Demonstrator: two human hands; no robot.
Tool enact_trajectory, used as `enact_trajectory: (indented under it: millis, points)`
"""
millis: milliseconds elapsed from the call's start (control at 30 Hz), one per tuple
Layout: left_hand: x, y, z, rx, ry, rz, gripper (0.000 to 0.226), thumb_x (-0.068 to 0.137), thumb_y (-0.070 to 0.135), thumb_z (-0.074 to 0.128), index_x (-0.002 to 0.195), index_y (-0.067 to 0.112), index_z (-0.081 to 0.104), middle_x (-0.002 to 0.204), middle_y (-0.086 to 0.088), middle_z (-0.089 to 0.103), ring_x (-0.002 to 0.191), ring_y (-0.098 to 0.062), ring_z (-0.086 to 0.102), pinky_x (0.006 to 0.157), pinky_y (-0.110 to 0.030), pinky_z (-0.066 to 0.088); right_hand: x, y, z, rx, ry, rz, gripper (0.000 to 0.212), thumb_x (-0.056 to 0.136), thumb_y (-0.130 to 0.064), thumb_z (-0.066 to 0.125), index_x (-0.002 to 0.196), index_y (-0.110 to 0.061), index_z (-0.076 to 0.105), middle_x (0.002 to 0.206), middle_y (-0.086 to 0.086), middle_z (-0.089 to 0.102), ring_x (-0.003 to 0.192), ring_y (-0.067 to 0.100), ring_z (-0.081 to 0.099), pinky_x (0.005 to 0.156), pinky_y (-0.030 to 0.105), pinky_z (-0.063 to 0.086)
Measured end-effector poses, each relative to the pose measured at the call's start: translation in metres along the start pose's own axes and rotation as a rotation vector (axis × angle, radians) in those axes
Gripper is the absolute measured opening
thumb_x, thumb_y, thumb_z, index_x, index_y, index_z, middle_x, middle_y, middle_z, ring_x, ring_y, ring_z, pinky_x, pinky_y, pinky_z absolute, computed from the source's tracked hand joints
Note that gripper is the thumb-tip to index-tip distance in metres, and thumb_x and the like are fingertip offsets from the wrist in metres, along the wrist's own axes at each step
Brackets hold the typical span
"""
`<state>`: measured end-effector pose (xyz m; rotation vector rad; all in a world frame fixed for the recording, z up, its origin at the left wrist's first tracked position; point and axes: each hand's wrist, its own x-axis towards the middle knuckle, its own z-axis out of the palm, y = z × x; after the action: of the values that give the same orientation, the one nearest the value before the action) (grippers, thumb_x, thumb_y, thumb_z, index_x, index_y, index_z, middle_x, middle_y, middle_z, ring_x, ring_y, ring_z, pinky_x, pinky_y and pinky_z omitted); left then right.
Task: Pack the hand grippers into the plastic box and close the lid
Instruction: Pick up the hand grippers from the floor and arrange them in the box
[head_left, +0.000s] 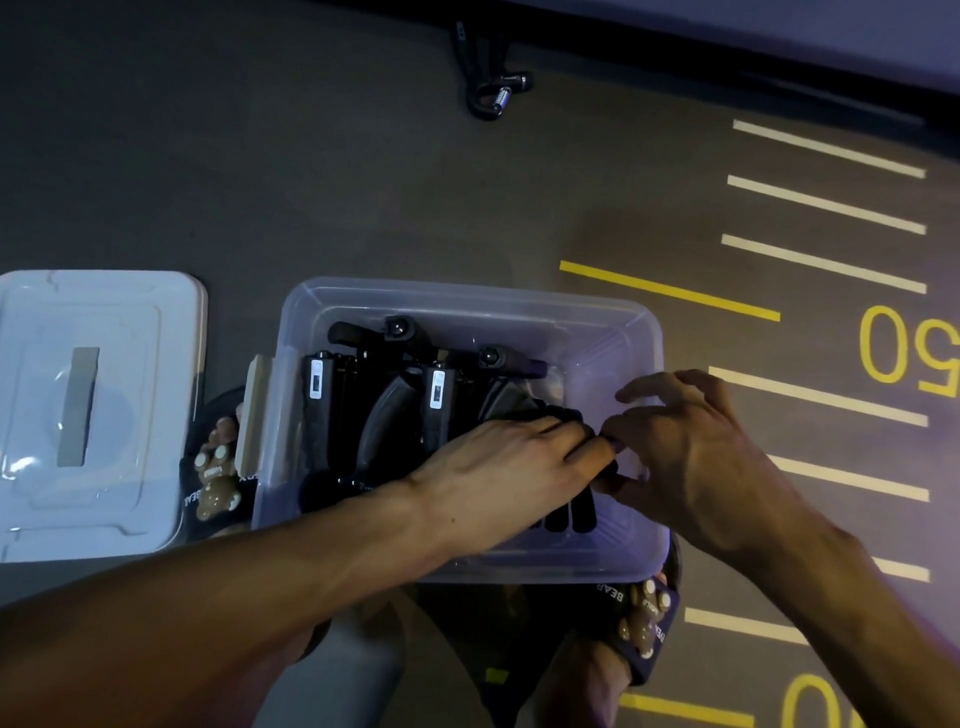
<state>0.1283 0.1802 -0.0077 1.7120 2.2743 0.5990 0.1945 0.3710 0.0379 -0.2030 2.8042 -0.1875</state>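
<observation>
I'm mid-pack: my left hand (514, 452) and right hand (691, 441), fingers curled, settle a hand gripper (571, 499) into the plastic box (467, 296) at frame centre. Next comes the last gripper (491, 78) at upper centre, then the lid (98, 410) at left.

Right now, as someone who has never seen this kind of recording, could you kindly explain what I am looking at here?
There is no machine here: a person wears a camera on the head, so you look down at their own arms. On the floor sits a clear plastic box already holding several black hand grippers. The left hand and the right hand meet inside the box, both pinching a dark hand gripper as it is set in. The box's lid lies on the floor to the left. One more hand gripper lies farther off. The person's slippers show beneath the box.
</observation>
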Motion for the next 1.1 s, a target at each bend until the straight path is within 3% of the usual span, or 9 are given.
enact_trajectory:
  millis: [133, 200, 267, 367, 467, 600, 833, 1000, 1100]
  points:
    - [-0.003, -0.012, -0.013, -0.042, 0.109, 0.081, 0.041, 0.084, 0.006, 0.076, 0.124, 0.011, 0.066, 0.114, -0.007, 0.070, 0.104, -0.026, 0.069, 0.076, -0.041, 0.061, 0.006, 0.007, -0.010, 0.042, -0.093, -0.001, 0.025, 0.071, -0.046, 0.067, 0.090, -0.031, 0.071, 0.094, -0.005, 0.072, 0.108, 0.018, 0.065, 0.099, 0.049, 0.042]
    - [-0.006, -0.027, -0.023, 0.012, 0.202, 0.101, 0.035, 0.085, 0.003, 0.073, 0.119, 0.011, 0.070, 0.114, -0.006, 0.072, 0.106, -0.028, 0.067, 0.084, -0.042, 0.058, 0.012, 0.012, -0.019, 0.050, -0.071, -0.019, 0.026, 0.077, -0.048, 0.057, 0.095, -0.034, 0.069, 0.094, -0.008, 0.070, 0.104, 0.017, 0.064, 0.098, 0.044, 0.043]
    - [-0.009, -0.051, -0.035, 0.086, 0.280, 0.027, 0.029, 0.089, 0.007, 0.069, 0.117, 0.014, 0.071, 0.117, -0.003, 0.071, 0.108, -0.028, 0.064, 0.088, -0.042, 0.053, 0.024, 0.013, -0.033, 0.097, 0.016, -0.035, 0.029, 0.083, -0.047, 0.050, 0.098, -0.032, 0.068, 0.093, -0.007, 0.069, 0.097, 0.019, 0.063, 0.092, 0.043, 0.047]
    - [-0.016, -0.094, -0.054, 0.154, 0.325, -0.180, 0.025, 0.096, 0.016, 0.062, 0.120, 0.020, 0.069, 0.123, 0.004, 0.068, 0.108, -0.028, 0.059, 0.086, -0.043, 0.049, 0.052, 0.014, -0.053, 0.211, 0.188, -0.046, 0.023, 0.090, -0.037, 0.054, 0.099, -0.025, 0.071, 0.092, -0.002, 0.071, 0.089, 0.022, 0.064, 0.081, 0.043, 0.052]
    - [-0.027, -0.128, -0.068, 0.181, 0.240, -0.318, 0.028, 0.099, 0.031, 0.055, 0.123, 0.024, 0.068, 0.122, 0.006, 0.068, 0.104, -0.028, 0.061, 0.084, -0.040, 0.045, 0.094, 0.016, -0.065, 0.260, 0.293, -0.061, 0.014, 0.090, -0.025, 0.061, 0.096, -0.020, 0.073, 0.091, -0.002, 0.074, 0.085, 0.021, 0.066, 0.078, 0.036, 0.052]
    - [-0.027, -0.140, -0.075, 0.054, 0.087, -0.328, 0.034, 0.099, 0.041, 0.044, 0.119, 0.027, 0.068, 0.102, 0.007, 0.071, 0.090, -0.023, 0.068, 0.078, -0.033, 0.047, 0.161, 0.030, -0.059, 0.283, 0.239, 0.002, 0.015, 0.087, -0.028, 0.060, 0.094, -0.024, 0.073, 0.089, -0.004, 0.075, 0.083, 0.020, 0.069, 0.073, 0.027, 0.048]
    - [-0.023, -0.149, -0.075, -0.081, 0.130, -0.371, 0.026, 0.100, 0.040, 0.049, 0.117, 0.032, 0.067, 0.101, 0.014, 0.070, 0.089, -0.017, 0.065, 0.074, -0.033, 0.054, 0.278, 0.059, -0.026, 0.393, 0.175, 0.184, 0.022, 0.080, -0.017, 0.053, 0.090, -0.017, 0.073, 0.077, -0.004, 0.065, 0.083, 0.024, 0.067, 0.076, 0.024, 0.048]
    - [-0.008, -0.164, -0.087, -0.086, 0.136, -0.362, 0.022, 0.097, 0.035, 0.056, 0.115, 0.030, 0.069, 0.099, 0.014, 0.070, 0.087, -0.016, 0.065, 0.069, -0.032, 0.054, 0.352, 0.078, -0.010, 0.345, 0.064, 0.249, 0.022, 0.083, -0.018, 0.058, 0.101, -0.016, 0.070, 0.105, 0.010, 0.072, 0.102, 0.030, 0.066, 0.089, 0.033, 0.051]
    - [-0.003, -0.177, -0.092, -0.120, 0.123, -0.382, 0.023, 0.098, 0.034, 0.057, 0.116, 0.030, 0.069, 0.100, 0.014, 0.070, 0.086, -0.018, 0.065, 0.071, -0.035, 0.055, 0.386, 0.081, -0.009, 0.346, 0.066, 0.194, 0.033, 0.083, -0.026, 0.061, 0.114, -0.014, 0.065, 0.114, 0.013, 0.069, 0.108, 0.032, 0.064, 0.092, 0.037, 0.050]
